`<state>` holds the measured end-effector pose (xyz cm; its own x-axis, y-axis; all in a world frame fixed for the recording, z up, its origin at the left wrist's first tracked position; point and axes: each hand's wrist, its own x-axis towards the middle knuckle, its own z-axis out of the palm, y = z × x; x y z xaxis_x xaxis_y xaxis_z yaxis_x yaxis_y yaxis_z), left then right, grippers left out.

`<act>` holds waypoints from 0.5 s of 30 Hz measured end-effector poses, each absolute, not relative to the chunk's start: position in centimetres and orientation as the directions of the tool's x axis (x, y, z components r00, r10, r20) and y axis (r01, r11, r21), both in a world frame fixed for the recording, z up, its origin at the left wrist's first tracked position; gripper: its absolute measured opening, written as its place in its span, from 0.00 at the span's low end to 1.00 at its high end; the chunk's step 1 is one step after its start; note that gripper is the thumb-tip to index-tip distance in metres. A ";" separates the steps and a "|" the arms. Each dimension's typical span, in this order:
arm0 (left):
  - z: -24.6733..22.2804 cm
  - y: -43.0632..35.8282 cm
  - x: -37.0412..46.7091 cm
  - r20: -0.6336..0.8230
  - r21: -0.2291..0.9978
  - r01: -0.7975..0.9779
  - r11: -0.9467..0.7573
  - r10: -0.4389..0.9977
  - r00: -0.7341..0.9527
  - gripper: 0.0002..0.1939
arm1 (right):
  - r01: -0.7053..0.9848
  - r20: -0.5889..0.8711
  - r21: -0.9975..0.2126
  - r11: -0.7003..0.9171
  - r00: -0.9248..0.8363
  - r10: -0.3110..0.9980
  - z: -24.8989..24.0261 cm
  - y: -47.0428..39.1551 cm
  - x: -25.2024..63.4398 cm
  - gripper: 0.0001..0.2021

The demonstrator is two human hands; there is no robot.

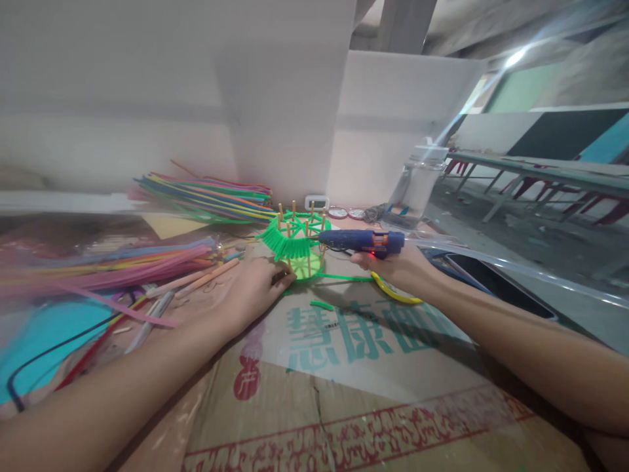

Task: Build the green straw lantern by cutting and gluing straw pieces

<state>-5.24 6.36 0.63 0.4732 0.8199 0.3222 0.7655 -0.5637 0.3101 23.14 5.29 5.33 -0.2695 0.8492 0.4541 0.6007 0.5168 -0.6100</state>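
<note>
A small round model of green pipe cleaners (289,244) stands on the table, with several upright wooden sticks rising through a fringed green ring. Its base is a light green disc (307,267). My left hand (260,282) grips the model's lower left edge, thumb and fingers closed there. In my right hand (388,262) is a blue hot glue gun (361,241), held level, its nozzle pointing left at the ring's right side. A small red light glows on the gun. Under the gun lie a yellow curved strip (393,292) and a green pipe cleaner (346,278).
Bundles of coloured pipe cleaners (211,196) lie behind and at the left. A clear plastic bottle (415,187) stands at the back right, near a small white digital display (316,202). A phone (501,285) lies beyond my right forearm. Printed sheeting (363,367) covers the front.
</note>
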 end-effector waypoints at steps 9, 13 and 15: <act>0.4 6.7 -5.3 0.335 0.272 0.775 -0.571 0.811 0.480 0.13 | 0.590 0.436 -0.617 0.520 -0.294 0.851 5.8 5.0 22.5 0.14; 0.5 6.6 -5.3 0.327 0.253 0.788 -0.561 0.817 0.476 0.14 | 0.606 0.432 -0.590 0.533 -0.321 0.843 5.4 5.4 22.7 0.14; 0.5 6.5 -5.2 0.324 0.253 0.791 -0.557 0.819 0.473 0.14 | 0.641 0.447 -0.541 0.544 -0.330 0.832 5.4 5.5 23.0 0.12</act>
